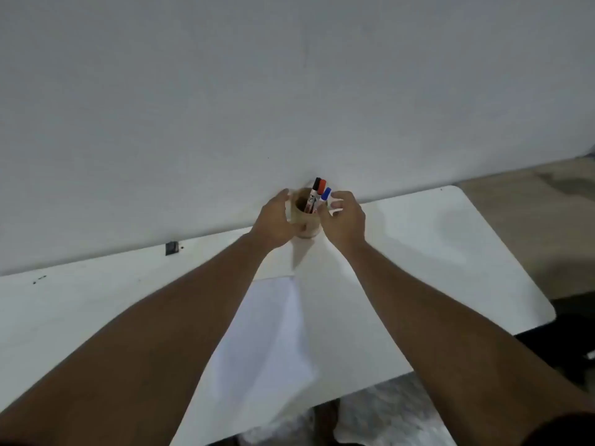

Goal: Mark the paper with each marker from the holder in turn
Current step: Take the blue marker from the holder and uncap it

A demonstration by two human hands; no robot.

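Observation:
A round wooden holder stands at the far edge of the white table, against the wall. Three markers lean in it: one with a black cap, one with a red cap and one with a blue cap. My left hand wraps the holder's left side. My right hand is at its right side, fingers curled beside the blue-capped marker; whether they touch it is unclear. A white sheet of paper lies on the table between my forearms.
The white table ends at a rounded corner on the right, with bare floor beyond. A small dark clip sits at the table's far edge on the left. A plain wall rises right behind the holder.

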